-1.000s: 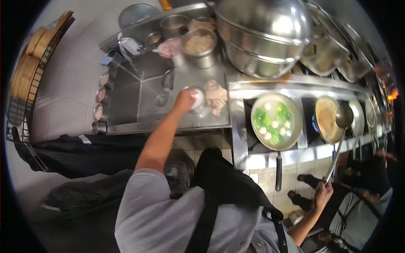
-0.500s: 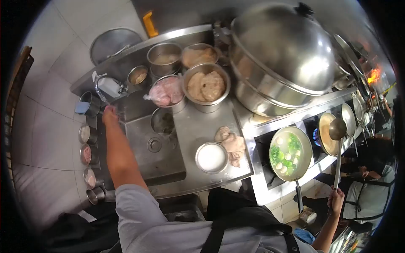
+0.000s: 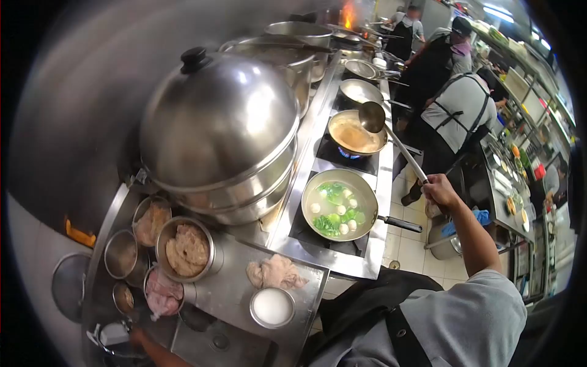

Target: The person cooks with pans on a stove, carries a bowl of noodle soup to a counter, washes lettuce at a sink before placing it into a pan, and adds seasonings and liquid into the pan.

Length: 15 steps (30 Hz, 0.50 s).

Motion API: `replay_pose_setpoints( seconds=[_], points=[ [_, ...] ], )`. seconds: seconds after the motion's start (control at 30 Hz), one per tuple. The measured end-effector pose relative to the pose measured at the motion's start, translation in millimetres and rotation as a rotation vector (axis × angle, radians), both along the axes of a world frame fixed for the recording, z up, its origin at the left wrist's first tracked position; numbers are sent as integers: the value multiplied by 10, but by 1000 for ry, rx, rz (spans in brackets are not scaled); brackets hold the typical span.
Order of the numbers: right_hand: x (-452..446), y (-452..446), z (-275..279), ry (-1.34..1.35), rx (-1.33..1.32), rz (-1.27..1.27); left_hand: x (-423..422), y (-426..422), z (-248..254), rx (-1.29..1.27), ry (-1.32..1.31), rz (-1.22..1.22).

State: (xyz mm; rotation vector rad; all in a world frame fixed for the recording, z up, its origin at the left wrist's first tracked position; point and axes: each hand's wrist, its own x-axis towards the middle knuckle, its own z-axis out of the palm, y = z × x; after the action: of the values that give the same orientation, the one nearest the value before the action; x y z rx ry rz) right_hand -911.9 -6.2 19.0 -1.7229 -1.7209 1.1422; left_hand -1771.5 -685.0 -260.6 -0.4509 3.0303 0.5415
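Observation:
My right hand point(image 3: 441, 191) is closed round the handle of a long metal ladle point(image 3: 403, 150). The ladle's bowl hangs over a pan of tan liquid point(image 3: 354, 136) on a lit blue flame. Nearer to me, a pan point(image 3: 312, 223) with clear liquid, green leaves and pale balls stands on the stove, its black handle toward the right. My left hand point(image 3: 140, 337) reaches to the sink's far left corner, by the tap point(image 3: 101, 333); it is dim and its fingers cannot be made out.
A big domed steamer point(image 3: 220, 122) stands beside the stove. Bowls of raw meat point(image 3: 186, 249), a bowl of white liquid point(image 3: 272, 307) and a crumpled cloth point(image 3: 276, 272) lie on the steel counter. Co-workers point(image 3: 458, 113) stand along the aisle; a fire point(image 3: 348, 15) burns at the far end.
The view has swung right toward the stove and aisle. My right hand still holds the ladle over the tan pan. My left arm now shows only at the bottom edge.

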Motion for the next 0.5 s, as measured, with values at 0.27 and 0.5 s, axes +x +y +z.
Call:
replay_pose_setpoints(
  seconds=[0.27,0.5],
  points=[
    [154,201,-292,-6,16,-45,161,212,-122,63,124,35],
    [223,337,-212,76,22,-46,1309,280,-177,222,170,-2]
  ],
)
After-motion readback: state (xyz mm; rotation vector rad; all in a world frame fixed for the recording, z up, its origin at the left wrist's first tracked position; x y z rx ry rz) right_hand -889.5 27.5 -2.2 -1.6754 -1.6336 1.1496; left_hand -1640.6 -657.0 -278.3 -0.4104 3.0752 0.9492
